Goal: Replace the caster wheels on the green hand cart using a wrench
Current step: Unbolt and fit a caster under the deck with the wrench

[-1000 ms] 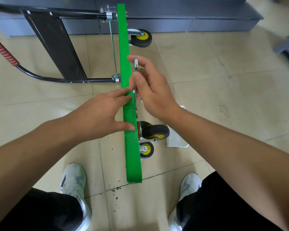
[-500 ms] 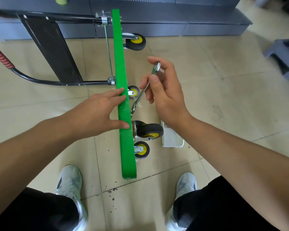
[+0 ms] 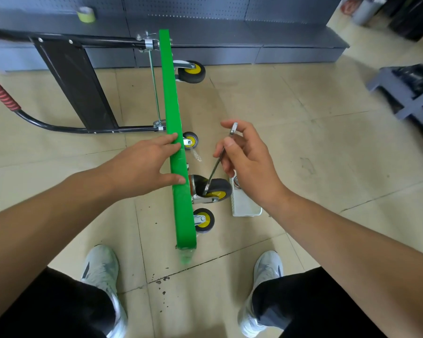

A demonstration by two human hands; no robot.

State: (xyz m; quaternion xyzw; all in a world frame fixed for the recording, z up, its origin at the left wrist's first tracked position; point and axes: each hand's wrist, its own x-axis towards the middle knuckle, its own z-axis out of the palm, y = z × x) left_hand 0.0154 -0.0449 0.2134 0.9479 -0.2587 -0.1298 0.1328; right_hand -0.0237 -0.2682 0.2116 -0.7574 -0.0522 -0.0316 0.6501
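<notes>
In the head view, the green hand cart (image 3: 175,118) stands on its long edge on the tiled floor. Its deck runs straight away from the person, from between the two shoes toward the grey shelving. The left hand (image 3: 142,167) rests on the deck's upper edge with its fingers (image 3: 167,140) straight and the thumb flat against the green, gripping nothing.

The right hand (image 3: 250,164) pinches a slim wrench (image 3: 216,164) between the thumb and curled fingers. The wrench slants down and to the left from that hand. Its lower end is at the large caster wheel (image 3: 216,189), close to the bracket by the deck, but I cannot tell whether it sits on a nut. The fastening therefore lies below and left of the right hand, which is the nearer one. A white tray (image 3: 246,208) lies on the floor just right of the wheel.
</notes>
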